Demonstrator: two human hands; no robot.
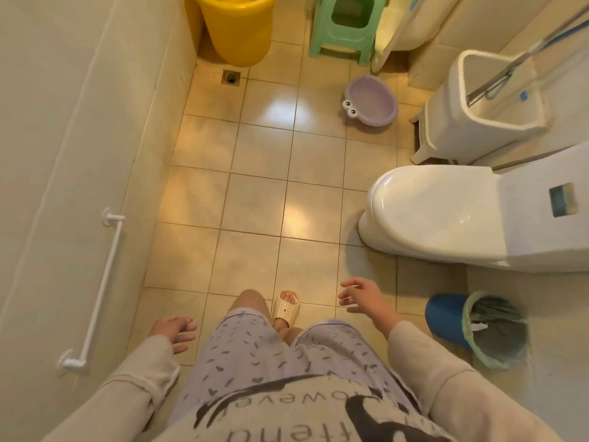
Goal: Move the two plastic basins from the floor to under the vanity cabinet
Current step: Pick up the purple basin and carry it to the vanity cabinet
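- Lilac round plastic basin w/ cartoon eyes (372, 102): on floor, upper right of frame, well apart from both hands.
- Right hand (363, 296) nearer, fingers spread, empty; left hand (173, 330) also loose, empty.
- 2nd basin, vanity: not in view.

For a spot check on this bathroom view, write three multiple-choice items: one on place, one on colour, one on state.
1. Where is the purple basin?
A. on the floor near the green stool
B. on the toilet lid
C. inside the yellow bucket

2. What colour is the big bucket?
A. blue
B. yellow
C. white

3. What are the hands doing?
A. both carry basins
B. one grips the wall rail
C. both empty

Key: 1 A, it sits on tiles by the stool. 2 B, it is plainly yellow. 3 C, the left hand and right hand show open fingers.
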